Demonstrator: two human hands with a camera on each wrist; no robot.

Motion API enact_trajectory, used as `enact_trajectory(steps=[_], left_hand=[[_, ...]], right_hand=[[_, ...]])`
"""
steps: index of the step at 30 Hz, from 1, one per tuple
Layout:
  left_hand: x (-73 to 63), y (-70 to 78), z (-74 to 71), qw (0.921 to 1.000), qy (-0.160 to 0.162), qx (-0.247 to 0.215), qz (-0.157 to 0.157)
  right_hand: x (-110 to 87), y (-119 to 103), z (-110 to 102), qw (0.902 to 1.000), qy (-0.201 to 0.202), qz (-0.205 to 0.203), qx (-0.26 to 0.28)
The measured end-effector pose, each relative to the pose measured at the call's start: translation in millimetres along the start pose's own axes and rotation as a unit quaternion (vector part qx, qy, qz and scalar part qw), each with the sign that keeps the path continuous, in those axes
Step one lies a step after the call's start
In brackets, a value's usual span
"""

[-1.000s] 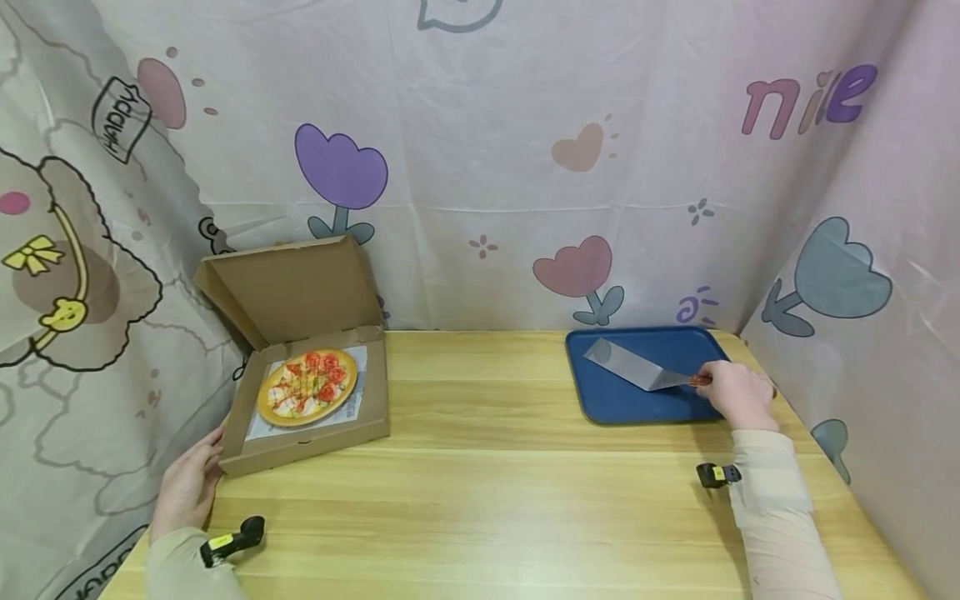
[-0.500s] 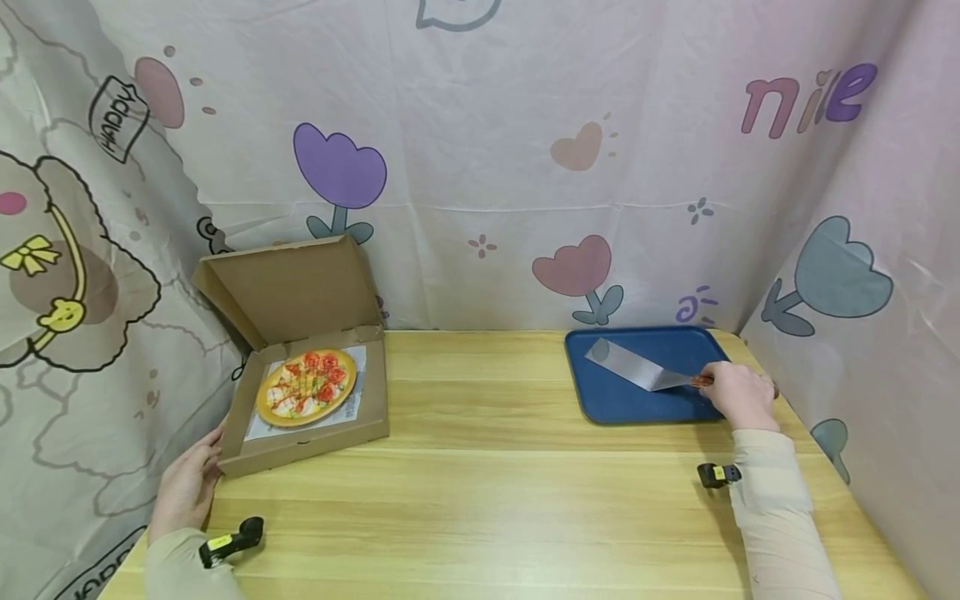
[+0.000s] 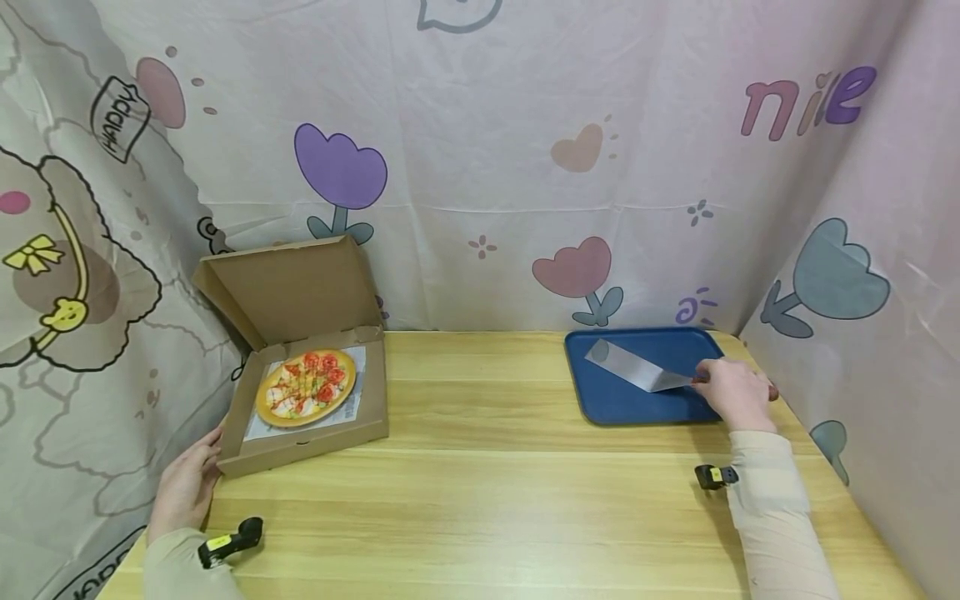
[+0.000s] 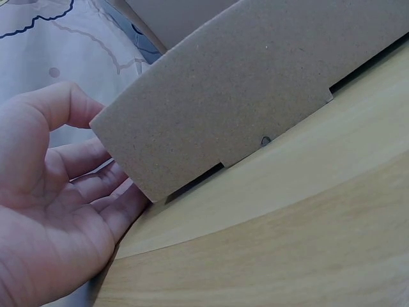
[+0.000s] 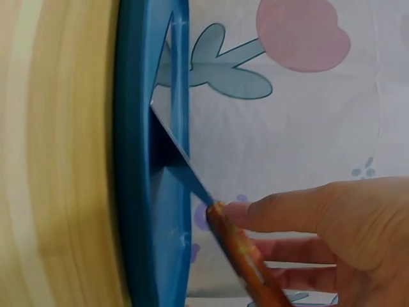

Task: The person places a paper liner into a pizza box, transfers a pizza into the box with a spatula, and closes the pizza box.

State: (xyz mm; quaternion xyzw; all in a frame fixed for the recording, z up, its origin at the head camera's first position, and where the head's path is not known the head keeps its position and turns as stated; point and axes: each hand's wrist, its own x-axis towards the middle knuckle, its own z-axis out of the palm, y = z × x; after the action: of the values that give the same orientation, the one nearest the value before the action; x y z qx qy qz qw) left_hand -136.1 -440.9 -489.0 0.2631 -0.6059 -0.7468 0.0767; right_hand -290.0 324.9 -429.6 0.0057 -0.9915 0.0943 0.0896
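On the left, my left hand (image 3: 182, 487) touches the side of an open cardboard pizza box (image 3: 315, 446). In the left wrist view, the thumb (image 4: 80, 109) reaches the box's upper corner and the other fingers lie against its side near the tabletop. A round pizza (image 3: 306, 387) with red and white topping lies inside on a printed paper sheet (image 3: 360, 379). At the right, my right hand (image 3: 737, 392) grips the reddish-brown handle (image 5: 239, 249) of a spatula (image 3: 626, 365). Its flat metal blade slants down over a blue tray (image 3: 607, 408).
The wooden table (image 3: 480, 500) spans the space between box and tray. The box lid (image 3: 296, 292) stands raised near the back. Printed cloth (image 3: 465, 150) hangs behind the table and along both sides.
My right hand has shifted slightly on the spatula handle, and more of the handle's end shows behind it. The left hand, box, pizza and tray look unchanged.
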Motion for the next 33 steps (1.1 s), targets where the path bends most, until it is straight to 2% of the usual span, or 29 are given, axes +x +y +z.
enact_trajectory(steps=[6, 12, 21, 27, 33], left_hand=[[0.9, 0.2, -1.0, 1.0000, 0.004, -0.003, 0.000], [1.1, -0.4, -2.3, 1.0000, 0.001, 0.001, 0.002], [1.1, 1.3, -0.8, 1.0000, -0.001, -0.004, 0.002], [0.9, -0.3, -2.2, 0.9998, -0.015, -0.006, 0.009], [1.0, -4.2, -4.3, 0.9992, -0.022, -0.026, 0.020]], right_hand=[[0.2, -11.9, -4.7, 0.9994, 0.030, -0.018, 0.008], [-1.1, -25.2, -9.9, 0.9960, 0.079, -0.033, 0.026], [-2.2, -40.9, -9.4, 0.9809, 0.166, -0.083, 0.058], [0.0, -64.3, -5.4, 0.9763, 0.177, -0.096, 0.081], [4.7, -91.2, 2.9, 0.9734, 0.163, -0.126, 0.101]])
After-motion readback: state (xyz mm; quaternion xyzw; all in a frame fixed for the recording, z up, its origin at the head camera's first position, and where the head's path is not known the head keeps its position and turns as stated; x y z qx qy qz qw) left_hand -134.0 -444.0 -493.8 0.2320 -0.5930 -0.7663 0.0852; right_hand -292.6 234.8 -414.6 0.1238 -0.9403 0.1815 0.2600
